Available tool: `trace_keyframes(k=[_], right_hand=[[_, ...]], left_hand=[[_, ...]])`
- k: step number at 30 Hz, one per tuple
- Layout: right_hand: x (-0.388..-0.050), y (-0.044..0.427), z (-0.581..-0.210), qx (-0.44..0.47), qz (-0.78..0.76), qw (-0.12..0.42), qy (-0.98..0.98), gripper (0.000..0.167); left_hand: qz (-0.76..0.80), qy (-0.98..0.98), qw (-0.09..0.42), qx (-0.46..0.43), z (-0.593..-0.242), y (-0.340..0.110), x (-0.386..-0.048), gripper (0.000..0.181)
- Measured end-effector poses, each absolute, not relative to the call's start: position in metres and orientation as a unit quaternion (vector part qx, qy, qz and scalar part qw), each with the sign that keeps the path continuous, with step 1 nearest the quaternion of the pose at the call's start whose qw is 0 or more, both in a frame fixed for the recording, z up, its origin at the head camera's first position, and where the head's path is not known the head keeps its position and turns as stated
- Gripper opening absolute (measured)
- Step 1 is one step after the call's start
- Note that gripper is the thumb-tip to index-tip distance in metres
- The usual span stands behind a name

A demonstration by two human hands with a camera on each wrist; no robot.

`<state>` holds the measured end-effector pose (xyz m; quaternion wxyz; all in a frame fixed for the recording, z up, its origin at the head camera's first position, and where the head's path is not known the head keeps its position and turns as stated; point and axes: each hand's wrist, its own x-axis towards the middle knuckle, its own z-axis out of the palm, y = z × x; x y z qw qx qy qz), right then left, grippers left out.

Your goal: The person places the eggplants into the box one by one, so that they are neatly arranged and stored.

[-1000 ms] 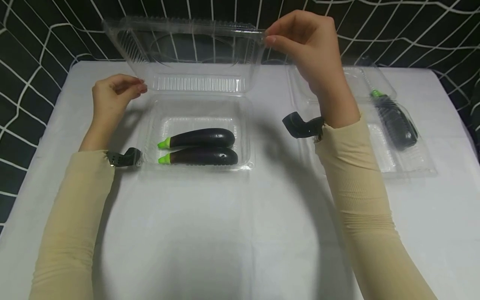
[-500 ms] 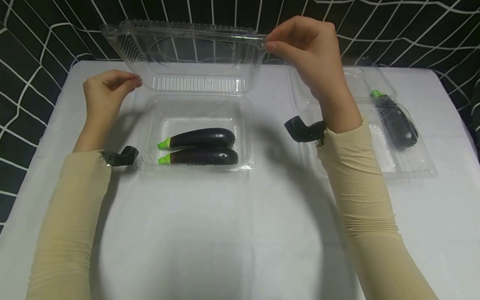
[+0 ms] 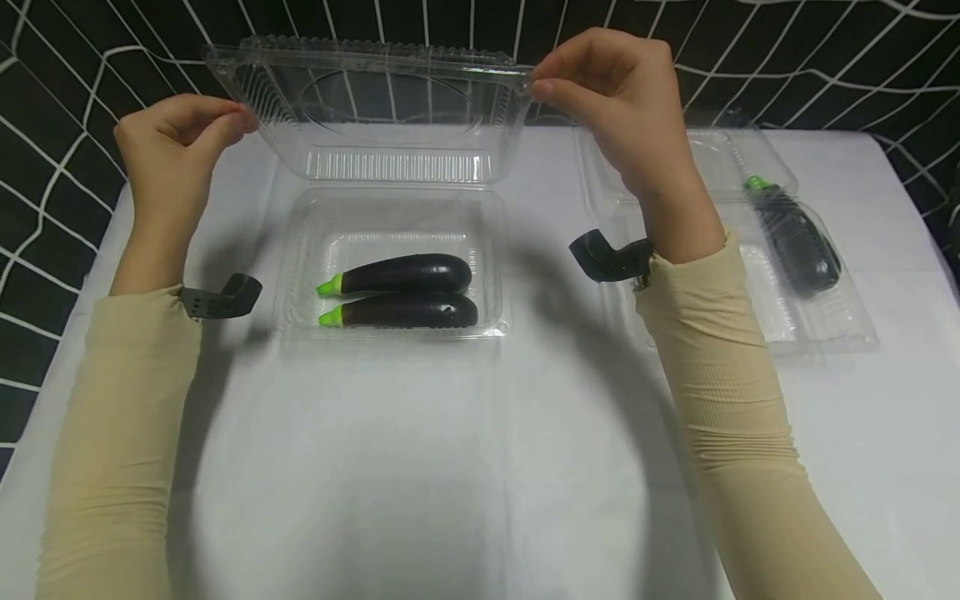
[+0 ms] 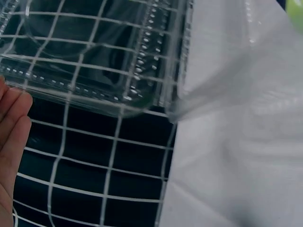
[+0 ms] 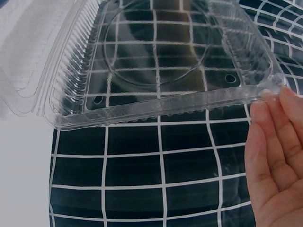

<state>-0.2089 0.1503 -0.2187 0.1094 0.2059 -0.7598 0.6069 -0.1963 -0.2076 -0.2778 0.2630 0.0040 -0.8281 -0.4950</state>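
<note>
The clear plastic lid (image 3: 397, 100) stands raised behind its tray (image 3: 495, 250), where two dark eggplants (image 3: 408, 273) with green stems lie side by side. My right hand (image 3: 618, 137) pinches the lid's upper right corner; in the right wrist view the fingers of this hand (image 5: 279, 151) meet the lid's corner. At the lid's left side is my left hand (image 3: 172, 154), thumb and fingertips together near the edge. The left wrist view has the left hand (image 4: 12, 146) close by the lid's rim (image 4: 85, 101); whether it touches the rim I cannot tell.
On the right side of the white table (image 3: 420, 467) lies a second clear container (image 3: 825, 325) with a dark eggplant (image 3: 798, 242) under plastic. Behind and beside the table hangs a dark surface with white netting (image 3: 750, 50).
My left hand has moved up and to the left along the lid's left side. The right hand has dipped slightly with the lid's top edge. The eggplants lie unmoved.
</note>
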Motion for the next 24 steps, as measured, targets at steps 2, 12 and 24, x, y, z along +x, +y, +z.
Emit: trace_keyframes(k=[2,12,24], right_hand=[[-0.209,0.150,-0.219,0.205,0.599,0.112,-0.765,0.008],[-0.208,0.150,-0.219,0.203,0.611,0.107,-0.757,0.008],[-0.206,0.150,-0.219,0.200,0.645,0.093,-0.732,0.007]], left_hand=[[-0.504,-0.820,0.273,0.003,-0.274,-0.207,-0.195,0.014],[-0.571,-0.748,0.338,-0.033,-0.262,-0.203,-0.191,0.009],[-0.571,-0.729,0.372,-0.074,-0.250,-0.198,-0.187,0.009]])
